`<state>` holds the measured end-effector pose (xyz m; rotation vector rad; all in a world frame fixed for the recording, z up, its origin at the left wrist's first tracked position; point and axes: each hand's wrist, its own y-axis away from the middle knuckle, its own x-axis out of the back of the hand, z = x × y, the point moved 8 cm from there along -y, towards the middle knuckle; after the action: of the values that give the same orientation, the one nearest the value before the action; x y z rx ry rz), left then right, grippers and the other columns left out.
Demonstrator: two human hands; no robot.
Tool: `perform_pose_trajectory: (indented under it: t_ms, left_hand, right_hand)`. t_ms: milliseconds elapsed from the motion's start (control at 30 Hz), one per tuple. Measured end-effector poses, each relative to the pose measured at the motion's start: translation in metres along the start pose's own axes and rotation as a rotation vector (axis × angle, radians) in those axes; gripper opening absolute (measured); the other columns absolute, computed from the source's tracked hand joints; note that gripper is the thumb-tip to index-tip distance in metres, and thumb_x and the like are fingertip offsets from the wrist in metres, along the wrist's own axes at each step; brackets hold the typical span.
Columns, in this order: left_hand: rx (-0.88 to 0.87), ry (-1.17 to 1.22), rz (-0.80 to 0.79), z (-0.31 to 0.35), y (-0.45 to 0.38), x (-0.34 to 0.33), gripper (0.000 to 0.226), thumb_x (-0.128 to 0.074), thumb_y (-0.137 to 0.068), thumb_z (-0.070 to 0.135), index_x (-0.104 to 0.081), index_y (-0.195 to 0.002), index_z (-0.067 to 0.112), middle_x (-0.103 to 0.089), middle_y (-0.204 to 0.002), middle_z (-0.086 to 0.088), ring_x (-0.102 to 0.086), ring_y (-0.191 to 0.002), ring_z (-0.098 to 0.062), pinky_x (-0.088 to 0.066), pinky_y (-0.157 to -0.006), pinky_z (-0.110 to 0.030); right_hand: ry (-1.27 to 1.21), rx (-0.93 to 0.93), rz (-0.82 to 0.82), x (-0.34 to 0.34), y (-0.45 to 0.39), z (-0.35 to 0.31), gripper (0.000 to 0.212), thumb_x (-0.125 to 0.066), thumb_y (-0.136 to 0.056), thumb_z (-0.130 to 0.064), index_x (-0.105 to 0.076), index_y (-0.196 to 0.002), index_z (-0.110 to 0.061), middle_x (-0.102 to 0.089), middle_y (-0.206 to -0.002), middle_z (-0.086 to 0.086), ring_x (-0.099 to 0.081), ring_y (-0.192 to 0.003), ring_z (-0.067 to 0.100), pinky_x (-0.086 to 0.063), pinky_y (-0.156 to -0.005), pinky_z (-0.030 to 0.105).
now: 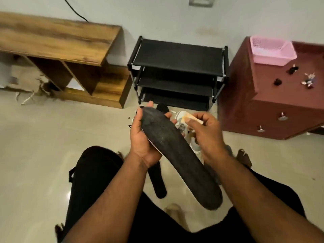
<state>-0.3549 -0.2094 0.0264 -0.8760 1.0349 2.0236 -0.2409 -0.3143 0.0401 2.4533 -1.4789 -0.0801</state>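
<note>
My left hand [143, 135] is gripping the insole [184, 160] near its far end, fingers curling behind it, palm facing right. The insole is slanting lengthwise from this hand down toward my lap, its far tip pointing away. Just right of it, my right hand [206, 132] is pinching an orange piece [190, 118]

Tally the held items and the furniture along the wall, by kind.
Insole, in left hand: 1
Orange item, in right hand: 1
Wooden shelf: 1
Black rack: 1
Maroon cabinet: 1
Total: 5
</note>
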Motion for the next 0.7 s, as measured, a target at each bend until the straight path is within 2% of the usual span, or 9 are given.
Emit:
perform_pose_trajectory:
  t_ms: [67, 167, 200, 267, 333, 400, 500, 567, 700]
  left_hand:
    - [0.062, 0.086, -0.025, -0.017, 0.032, 0.007, 0.054, -0.046, -0.087, 0.063, -0.068, -0.122, 0.028, -0.065, -0.118, -0.014, -0.053, -0.120, -0.036, -0.024, -0.113, -0.059]
    - [0.200, 0.147, -0.067, -0.051, 0.066, 0.011, 0.076, -0.047, -0.083, 0.072, -0.061, -0.128, 0.012, -0.063, -0.122, -0.016, -0.057, -0.117, -0.034, -0.033, -0.109, -0.053]
    - [0.238, 0.146, -0.085, -0.060, 0.072, 0.013, 0.081, -0.046, -0.082, 0.075, -0.063, -0.124, 0.008, -0.062, -0.123, -0.016, -0.057, -0.115, -0.033, -0.035, -0.106, -0.053]
    - [0.265, 0.116, -0.076, -0.065, 0.078, 0.019, 0.080, -0.044, -0.084, 0.073, -0.066, -0.122, 0.006, -0.059, -0.129, -0.016, -0.055, -0.120, -0.036, -0.035, -0.107, -0.057]
    - [0.261, 0.052, -0.068, -0.061, 0.079, 0.024, 0.076, -0.043, -0.086, 0.068, -0.061, -0.130, 0.009, -0.057, -0.131, -0.018, -0.052, -0.123, -0.040, -0.029, -0.109, -0.061]
    - [0.253, -0.010, -0.098, -0.054, 0.081, 0.022, 0.073, -0.040, -0.087, 0.065, -0.055, -0.136, 0.012, -0.059, -0.126, -0.018, -0.060, -0.111, -0.037, -0.032, -0.105, -0.059]
    - [0.220, -0.011, -0.123, -0.052, 0.085, 0.018, 0.065, -0.040, -0.089, 0.062, -0.061, -0.128, 0.015, -0.066, -0.117, -0.016, -0.066, -0.101, -0.033, -0.035, -0.104, -0.059]
    - [0.204, 0.012, -0.128, -0.056, 0.088, 0.016, 0.065, -0.045, -0.087, 0.062, -0.064, -0.127, 0.015, -0.065, -0.121, -0.018, -0.065, -0.104, -0.034, -0.033, -0.107, -0.062]
    - [0.222, 0.053, -0.147, -0.067, 0.087, 0.012, 0.072, -0.044, -0.087, 0.066, -0.056, -0.136, 0.015, -0.060, -0.131, -0.019, -0.059, -0.114, -0.035, -0.036, -0.106, -0.062]
  right_hand:
    - [0.066, 0.133, -0.070, -0.001, 0.023, -0.025, 0.011, -0.068, -0.085, -0.011, -0.065, -0.088, -0.021, -0.066, -0.079, 0.002, -0.063, -0.066, 0.013, -0.048, -0.053, 0.025]
    - [0.168, 0.298, -0.210, -0.010, 0.051, -0.045, 0.012, -0.068, -0.085, -0.006, -0.067, -0.089, -0.017, -0.065, -0.079, 0.002, -0.062, -0.058, 0.010, -0.045, -0.045, 0.020]
    - [0.222, 0.367, -0.244, -0.015, 0.059, -0.050, 0.012, -0.068, -0.085, -0.006, -0.068, -0.090, -0.017, -0.065, -0.082, 0.001, -0.063, -0.061, 0.009, -0.047, -0.046, 0.019]
    - [0.401, 0.576, -0.299, -0.024, 0.074, -0.061, 0.011, -0.067, -0.085, -0.007, -0.071, -0.091, -0.014, -0.066, -0.089, -0.002, -0.063, -0.076, 0.006, -0.049, -0.059, 0.015]
    - [0.553, 0.769, -0.379, -0.038, 0.086, -0.066, 0.014, -0.066, -0.085, -0.007, -0.073, -0.096, -0.011, -0.069, -0.092, -0.001, -0.062, -0.084, 0.005, -0.049, -0.073, 0.013]
    - [0.658, 0.870, -0.448, -0.050, 0.093, -0.063, 0.018, -0.063, -0.087, -0.010, -0.073, -0.102, -0.011, -0.070, -0.095, 0.001, -0.063, -0.086, 0.007, -0.052, -0.077, 0.020]
    - [0.731, 0.994, -0.425, -0.058, 0.099, -0.065, 0.019, -0.060, -0.089, -0.011, -0.072, -0.105, -0.009, -0.070, -0.095, 0.004, -0.063, -0.088, 0.014, -0.054, -0.079, 0.032]
    - [0.708, 1.053, -0.353, -0.054, 0.103, -0.071, 0.019, -0.059, -0.089, -0.008, -0.071, -0.104, -0.005, -0.069, -0.096, 0.007, -0.064, -0.090, 0.017, -0.054, -0.080, 0.034]
    - [0.728, 1.112, -0.175, -0.041, 0.105, -0.080, 0.018, -0.061, -0.085, 0.001, -0.070, -0.100, 0.000, -0.068, -0.094, 0.012, -0.063, -0.088, 0.021, -0.053, -0.079, 0.033]
